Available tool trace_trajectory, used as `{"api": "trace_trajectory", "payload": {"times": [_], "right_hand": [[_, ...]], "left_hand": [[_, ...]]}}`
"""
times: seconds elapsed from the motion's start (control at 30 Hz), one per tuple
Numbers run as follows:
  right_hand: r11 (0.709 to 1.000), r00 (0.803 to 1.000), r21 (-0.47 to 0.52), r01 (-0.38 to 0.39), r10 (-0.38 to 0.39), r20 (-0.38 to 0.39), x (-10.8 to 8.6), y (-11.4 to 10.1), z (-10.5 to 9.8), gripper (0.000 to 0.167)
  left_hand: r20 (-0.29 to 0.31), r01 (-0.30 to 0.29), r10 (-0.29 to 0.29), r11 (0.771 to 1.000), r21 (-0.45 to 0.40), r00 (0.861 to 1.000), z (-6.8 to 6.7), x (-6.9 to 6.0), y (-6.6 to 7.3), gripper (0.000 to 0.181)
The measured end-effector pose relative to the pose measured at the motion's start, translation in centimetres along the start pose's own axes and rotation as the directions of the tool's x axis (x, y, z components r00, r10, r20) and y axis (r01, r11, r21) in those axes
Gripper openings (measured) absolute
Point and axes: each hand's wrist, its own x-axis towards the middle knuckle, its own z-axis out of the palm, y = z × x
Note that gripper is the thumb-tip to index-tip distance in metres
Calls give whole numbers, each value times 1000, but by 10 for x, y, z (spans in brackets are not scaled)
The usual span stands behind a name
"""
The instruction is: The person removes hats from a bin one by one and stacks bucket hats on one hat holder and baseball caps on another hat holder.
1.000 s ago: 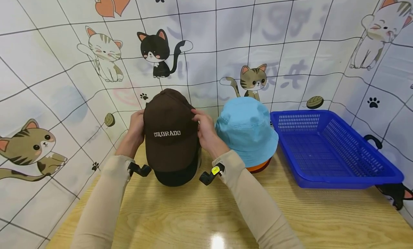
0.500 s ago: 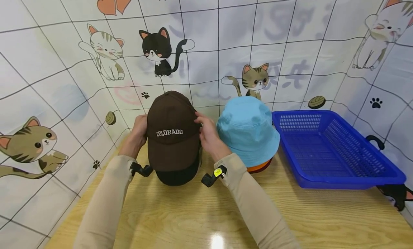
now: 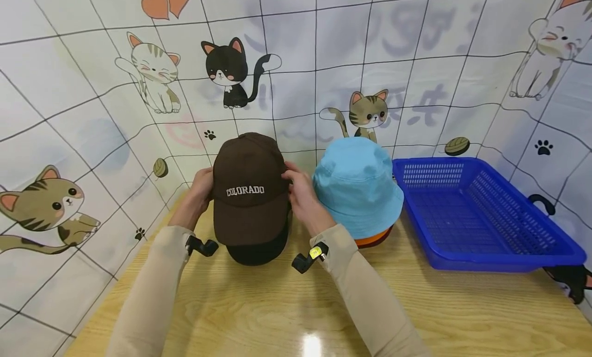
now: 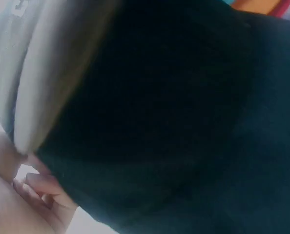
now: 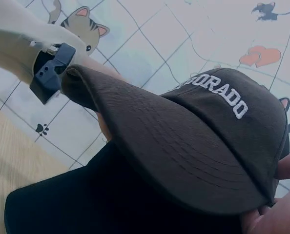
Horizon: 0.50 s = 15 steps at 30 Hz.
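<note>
A brown baseball cap (image 3: 250, 213) with white "COLORADO" lettering sits over a black cap (image 3: 259, 253), whose visor shows below the brown one. At the brown cap's left side my left hand (image 3: 200, 191) grips the lower edge; in the left wrist view its thumb and fingers (image 4: 50, 192) meet there. My right hand (image 3: 302, 195) holds the opposite edge, the fingers partly hidden behind the fabric. The right wrist view shows the brown visor (image 5: 184, 151) apart from the black cap along its front. Just right of my right hand stands a light blue bucket hat (image 3: 358, 187).
Orange and dark red brims (image 3: 373, 240) stick out under the blue hat. A blue plastic basket (image 3: 490, 262) stands at the right on the wooden table (image 3: 259, 316). Cat-printed sheeting (image 3: 296, 64) closes in the back and sides.
The brown cap has come down slightly over the black cap, with both hands still at its sides. The whole scene has shifted a little as the head camera turned.
</note>
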Motion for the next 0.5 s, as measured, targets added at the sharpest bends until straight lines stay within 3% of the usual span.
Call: {"api": "trace_trajectory", "payload": {"times": [0.13,0.3,0.4,0.5], "right_hand": [[999,1000,-36,-8,9,16,-9,-3,-5,58],[996,1000,-84,23,-22,19,-20,-3,-14,55],[980,999,-193,40,-36,25,-29,0,-17,42],[940,998,-337,56,-39,56,-38,1,-20,30]], "left_hand": [[2,7,-7,999,40,1000,-8,-14,-4,22],[69,2,-5,999,45,998,-18,-35,-3,39],[109,-6,4,1000,16,994,-24,-48,-5,41],[145,-32,39,998,-55,989,-28,-56,-10,35]]}}
